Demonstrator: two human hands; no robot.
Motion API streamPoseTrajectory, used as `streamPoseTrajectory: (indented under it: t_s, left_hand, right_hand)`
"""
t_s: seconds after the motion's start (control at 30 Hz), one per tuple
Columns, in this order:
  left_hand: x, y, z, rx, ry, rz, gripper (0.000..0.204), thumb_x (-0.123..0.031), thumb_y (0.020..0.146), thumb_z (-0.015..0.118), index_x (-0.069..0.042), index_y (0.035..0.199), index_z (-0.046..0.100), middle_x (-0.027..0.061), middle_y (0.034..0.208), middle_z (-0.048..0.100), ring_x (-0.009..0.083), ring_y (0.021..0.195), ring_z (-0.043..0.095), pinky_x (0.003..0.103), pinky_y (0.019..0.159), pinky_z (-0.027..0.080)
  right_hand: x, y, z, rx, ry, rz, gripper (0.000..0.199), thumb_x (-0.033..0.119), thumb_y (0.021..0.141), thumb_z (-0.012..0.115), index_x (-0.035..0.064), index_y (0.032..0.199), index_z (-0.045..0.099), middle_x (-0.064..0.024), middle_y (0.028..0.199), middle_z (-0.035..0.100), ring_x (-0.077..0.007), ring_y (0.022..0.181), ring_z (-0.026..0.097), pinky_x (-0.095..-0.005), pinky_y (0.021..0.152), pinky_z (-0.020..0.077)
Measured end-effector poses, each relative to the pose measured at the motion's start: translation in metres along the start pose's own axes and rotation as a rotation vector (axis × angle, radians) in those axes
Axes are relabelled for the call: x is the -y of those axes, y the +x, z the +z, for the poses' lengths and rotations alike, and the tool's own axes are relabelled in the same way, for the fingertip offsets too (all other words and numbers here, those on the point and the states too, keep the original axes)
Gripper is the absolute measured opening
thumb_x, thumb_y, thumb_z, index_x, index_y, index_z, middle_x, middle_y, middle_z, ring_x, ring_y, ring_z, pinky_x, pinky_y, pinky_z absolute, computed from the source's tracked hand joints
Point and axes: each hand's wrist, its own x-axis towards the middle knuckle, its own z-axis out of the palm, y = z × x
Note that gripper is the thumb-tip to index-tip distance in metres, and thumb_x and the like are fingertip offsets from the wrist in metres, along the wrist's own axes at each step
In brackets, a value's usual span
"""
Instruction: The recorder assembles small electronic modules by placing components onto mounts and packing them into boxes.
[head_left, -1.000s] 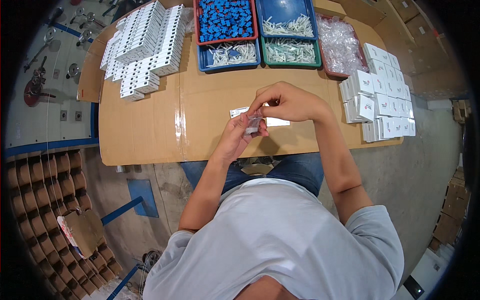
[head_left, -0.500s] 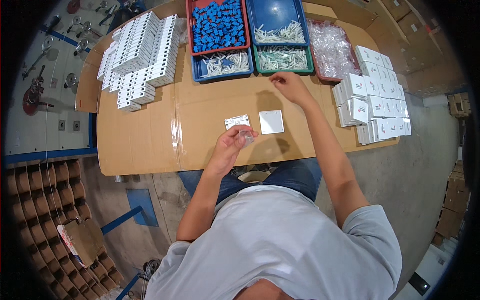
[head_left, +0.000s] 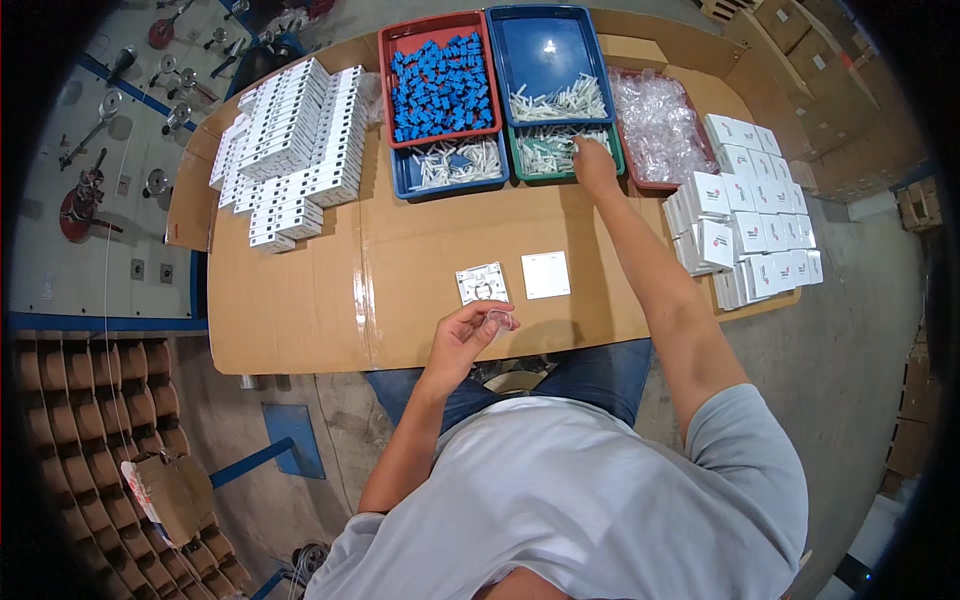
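Note:
My left hand (head_left: 468,335) is near the table's front edge, pinching a small clear plastic bag (head_left: 500,321). My right hand (head_left: 594,163) is stretched out to the green tray (head_left: 527,176) of white pieces, fingers down on its contents; what it grips, if anything, is hidden. Two flat square parts lie between the hands: a white switch module with markings (head_left: 482,283) and a plain white plate (head_left: 546,274).
A red tray (head_left: 388,62) of small blue parts, two blue trays (head_left: 545,45) of white pieces and a tray of clear bags (head_left: 660,125) line the far edge. White boxes are stacked at the left (head_left: 290,140) and right (head_left: 750,220). Cardboard (head_left: 300,300) covers the table.
My right hand left the spot beside my left hand, crossed the table and now reaches into the green tray. My left hand stayed near the front edge with the bag.

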Motion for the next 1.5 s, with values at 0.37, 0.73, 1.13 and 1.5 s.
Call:
streamPoseTrajectory:
  t_s: [0.37, 0.73, 1.13, 1.5]
  left_hand:
    - [0.006, 0.0, -0.005, -0.083, -0.397, -0.01, 0.044, -0.033, 0.106, 0.059, 0.001, 0.134, 0.061, 0.0127, 0.118, 0.071, 0.023, 0.114, 0.067, 0.037, 0.101, 0.052]
    - [-0.001, 0.028, 0.004, -0.064, -0.496, -0.025, 0.06, -0.051, 0.109, 0.042, 0.0, 0.136, 0.058, 0.0134, 0.123, 0.069, 0.0292, 0.118, 0.065, 0.04, 0.102, 0.051]
    - [-0.027, 0.053, 0.022, -0.079, -0.51, -0.087, 0.062, -0.051, 0.111, 0.037, 0.001, 0.137, 0.056, 0.0204, 0.129, 0.067, 0.0312, 0.118, 0.068, 0.04, 0.099, 0.055]
    - [-0.027, 0.045, 0.022, -0.065, -0.359, -0.093, 0.066, -0.055, 0.109, 0.036, 0.001, 0.137, 0.056, 0.0206, 0.129, 0.068, 0.03, 0.117, 0.069, 0.039, 0.096, 0.057]
  right_hand:
    - [-0.025, 0.011, -0.009, -0.139, 0.182, -0.031, 0.016, 0.023, 0.087, 0.078, 0.012, 0.098, 0.08, -0.0186, 0.097, 0.068, -0.0358, 0.089, 0.066, -0.0449, 0.081, 0.0535]
    - [0.023, -0.013, -0.114, 0.253, 1.434, 0.516, 0.029, 0.01, 0.099, 0.068, -0.0001, 0.126, 0.066, -0.0085, 0.108, 0.071, -0.0079, 0.07, 0.053, -0.0243, 0.063, 0.0443]
    - [0.15, -0.095, -0.189, 0.383, 1.405, 0.215, 0.017, 0.001, 0.091, 0.076, 0.0004, 0.107, 0.071, -0.0053, 0.097, 0.073, -0.0059, 0.075, 0.059, -0.021, 0.063, 0.0438]
    - [0.198, -0.07, -0.213, 0.901, 0.784, -0.225, 0.013, 0.01, 0.087, 0.078, 0.0049, 0.098, 0.075, 0.0007, 0.089, 0.07, -0.0065, 0.073, 0.057, -0.0244, 0.066, 0.0465]
